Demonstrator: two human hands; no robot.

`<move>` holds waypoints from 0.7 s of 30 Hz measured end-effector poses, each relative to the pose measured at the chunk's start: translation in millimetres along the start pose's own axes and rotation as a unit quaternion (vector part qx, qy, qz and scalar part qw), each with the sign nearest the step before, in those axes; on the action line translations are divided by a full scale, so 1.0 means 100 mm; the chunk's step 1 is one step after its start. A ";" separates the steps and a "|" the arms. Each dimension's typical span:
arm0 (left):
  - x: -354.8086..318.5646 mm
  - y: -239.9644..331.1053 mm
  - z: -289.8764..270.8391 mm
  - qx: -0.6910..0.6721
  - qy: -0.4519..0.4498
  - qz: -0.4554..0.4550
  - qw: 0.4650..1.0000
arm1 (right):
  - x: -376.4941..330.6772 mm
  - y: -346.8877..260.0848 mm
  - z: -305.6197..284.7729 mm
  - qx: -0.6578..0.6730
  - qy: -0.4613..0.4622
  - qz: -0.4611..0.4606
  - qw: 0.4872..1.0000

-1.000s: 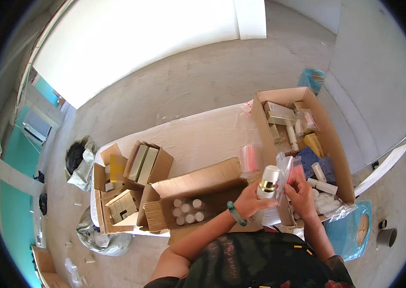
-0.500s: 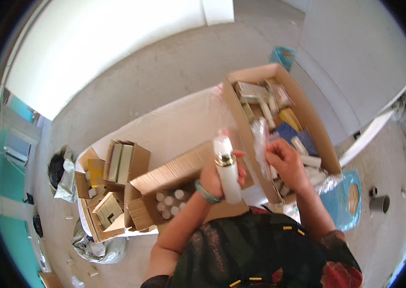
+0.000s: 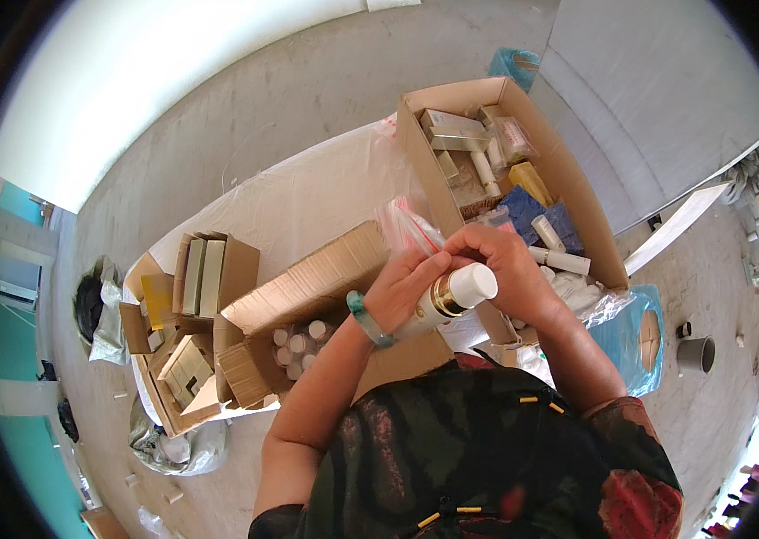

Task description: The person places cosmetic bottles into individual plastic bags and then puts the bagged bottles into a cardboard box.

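My left hand (image 3: 400, 286), with a green bangle at its wrist, is closed around a white bottle (image 3: 438, 305) with a gold collar. The bottle lies tilted, its white cap toward the right. Between my two hands a clear zip bag (image 3: 408, 226) with a red strip along its mouth stands up, pinched by the fingers. My right hand (image 3: 507, 265) meets the left one at the bag's edge, fingers closed; its fingertips are partly hidden. Below and left of my hands, an open carton (image 3: 326, 269) holds several white-capped bottles (image 3: 301, 343).
A large carton (image 3: 608, 242) at the right holds tubes, small boxes and a yellow pack. Smaller cartons (image 3: 240, 269) with flat boxes stand at the table's left end. A blue plastic bag (image 3: 622, 346) hangs at the right, and sacks (image 3: 177, 454) sit on the floor.
My right hand has brought the bag leftward from the large carton to my left hand. The bottle has tipped from upright to slanting right, and its clear cover is no longer seen.
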State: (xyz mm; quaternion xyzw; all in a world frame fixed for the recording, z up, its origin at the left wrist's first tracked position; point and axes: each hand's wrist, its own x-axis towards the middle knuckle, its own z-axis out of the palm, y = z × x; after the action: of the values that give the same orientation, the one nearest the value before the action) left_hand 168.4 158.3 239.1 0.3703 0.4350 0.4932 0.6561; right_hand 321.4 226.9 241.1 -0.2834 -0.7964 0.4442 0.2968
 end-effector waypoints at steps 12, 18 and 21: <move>0.19 -0.42 -0.33 0.237 0.020 0.082 0.968 | -0.09 0.33 -0.11 0.041 0.110 0.079 0.990; 0.16 -0.40 -0.36 0.099 0.076 0.037 0.991 | -0.11 0.37 -0.36 -0.010 0.183 0.093 0.979; 0.18 -0.40 -0.31 0.151 0.091 0.058 0.983 | -0.21 -0.04 -0.28 -0.021 0.234 0.049 0.971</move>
State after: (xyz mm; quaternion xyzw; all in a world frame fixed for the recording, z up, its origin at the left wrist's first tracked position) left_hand 155.3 168.1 187.8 0.4428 0.5404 0.4909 0.5205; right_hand 355.0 225.5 252.2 -0.4242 -0.6991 0.3630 0.4467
